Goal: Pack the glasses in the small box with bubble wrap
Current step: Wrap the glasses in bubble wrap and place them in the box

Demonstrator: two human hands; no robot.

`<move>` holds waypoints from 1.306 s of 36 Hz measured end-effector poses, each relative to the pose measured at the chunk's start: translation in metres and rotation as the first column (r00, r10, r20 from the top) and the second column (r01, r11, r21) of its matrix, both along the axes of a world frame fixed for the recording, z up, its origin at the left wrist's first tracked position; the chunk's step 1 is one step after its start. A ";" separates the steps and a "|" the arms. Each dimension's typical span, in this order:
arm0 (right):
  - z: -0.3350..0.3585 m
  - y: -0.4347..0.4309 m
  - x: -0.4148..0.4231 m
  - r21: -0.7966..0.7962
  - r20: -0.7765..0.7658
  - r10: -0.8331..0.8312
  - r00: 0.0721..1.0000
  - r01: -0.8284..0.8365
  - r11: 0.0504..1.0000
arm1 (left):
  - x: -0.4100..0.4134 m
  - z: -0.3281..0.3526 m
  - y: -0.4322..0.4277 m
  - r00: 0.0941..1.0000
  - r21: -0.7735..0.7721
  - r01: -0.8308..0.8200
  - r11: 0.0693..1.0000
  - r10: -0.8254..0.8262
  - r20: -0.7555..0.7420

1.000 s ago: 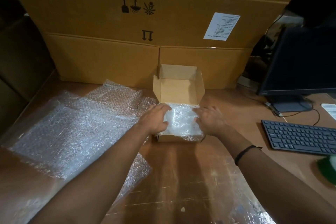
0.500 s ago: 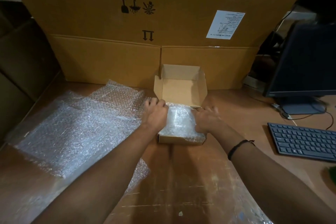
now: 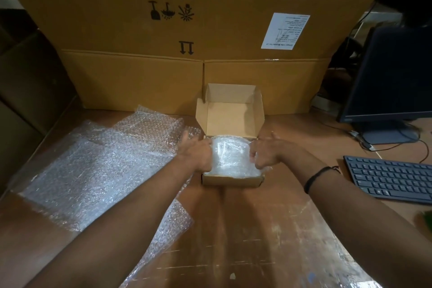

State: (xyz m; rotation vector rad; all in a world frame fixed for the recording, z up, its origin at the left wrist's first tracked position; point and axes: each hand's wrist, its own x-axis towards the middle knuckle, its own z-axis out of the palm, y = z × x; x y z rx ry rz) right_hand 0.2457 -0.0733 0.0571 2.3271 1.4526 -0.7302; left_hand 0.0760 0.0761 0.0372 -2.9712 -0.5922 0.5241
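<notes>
A small cardboard box [image 3: 230,180] stands in the middle of the table, its lid [image 3: 231,110] tilted up at the back. A bubble-wrapped bundle [image 3: 230,156] fills the box; the glasses inside the wrap are hidden. My left hand [image 3: 197,153] presses against the bundle's left side at the box wall. On the bundle's right side my right hand [image 3: 265,154] pinches the wrap with curled fingers. Loose bubble wrap sheets [image 3: 98,166] lie spread on the table to the left of the box.
Large stacked cardboard cartons [image 3: 163,37] form a wall behind the box. A dark monitor [image 3: 392,77] and its stand sit at the right, with a keyboard [image 3: 390,177] in front and cables between. The wooden table [image 3: 245,241] shows in front.
Both hands have slid from the top of the bundle to its sides, tucking the wrap down into the box. The box has not moved on the table.
</notes>
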 end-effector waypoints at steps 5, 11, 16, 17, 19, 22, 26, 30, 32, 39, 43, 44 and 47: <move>-0.002 0.002 -0.010 0.002 0.133 0.080 0.988 -0.081 0.997 | 0.004 -0.011 -0.005 0.994 0.113 -0.024 0.993 0.012 0.105; -0.009 -0.006 -0.014 0.069 0.260 0.130 0.957 -0.152 0.986 | -0.002 -0.011 -0.004 0.999 0.066 0.036 0.997 -0.037 0.026; -0.002 -0.004 -0.008 -0.050 0.164 0.115 0.980 -0.108 0.993 | -0.006 -0.004 -0.003 0.999 -0.068 0.007 0.998 -0.011 -0.051; 0.000 -0.004 -0.007 -0.079 0.149 0.107 0.983 -0.096 0.992 | -0.006 -0.003 -0.003 0.998 -0.082 -0.004 0.997 -0.001 -0.069; 0.003 -0.003 -0.009 -0.121 0.145 0.118 0.982 -0.100 0.988 | -0.004 -0.001 -0.003 0.995 -0.088 -0.020 0.996 0.012 -0.096; 0.004 -0.001 -0.014 -0.159 0.177 0.141 0.974 -0.113 0.981 | -0.001 -0.001 -0.005 0.995 -0.066 -0.037 0.997 0.030 -0.096; 0.001 0.000 -0.021 -0.153 0.225 0.169 0.960 -0.136 0.979 | 0.003 -0.004 -0.007 0.999 -0.022 -0.037 0.999 0.037 -0.009; 0.002 -0.004 -0.021 -0.046 0.247 0.136 0.959 -0.129 0.991 | -0.002 0.001 -0.007 0.995 0.104 0.004 0.995 -0.014 0.097; 0.005 -0.010 -0.022 0.041 0.283 0.111 0.953 -0.128 0.991 | -0.006 0.001 -0.009 0.983 0.209 0.026 0.978 -0.063 0.173; 0.006 -0.014 -0.021 0.123 0.349 0.044 0.936 -0.093 0.988 | -0.006 0.001 -0.005 0.983 0.167 -0.005 0.986 -0.025 0.180; 0.006 -0.011 -0.019 0.091 0.378 0.075 0.923 -0.118 0.989 | -0.004 -0.001 -0.004 0.988 0.188 0.017 0.982 -0.045 0.146; 0.006 -0.011 -0.019 0.094 0.386 0.078 0.919 -0.123 0.988 | -0.004 -0.002 -0.003 0.989 0.180 0.021 0.983 -0.047 0.142; 0.006 -0.011 -0.020 0.112 0.402 0.066 0.913 -0.121 0.986 | -0.005 -0.004 -0.002 0.991 0.141 0.021 0.990 -0.039 0.128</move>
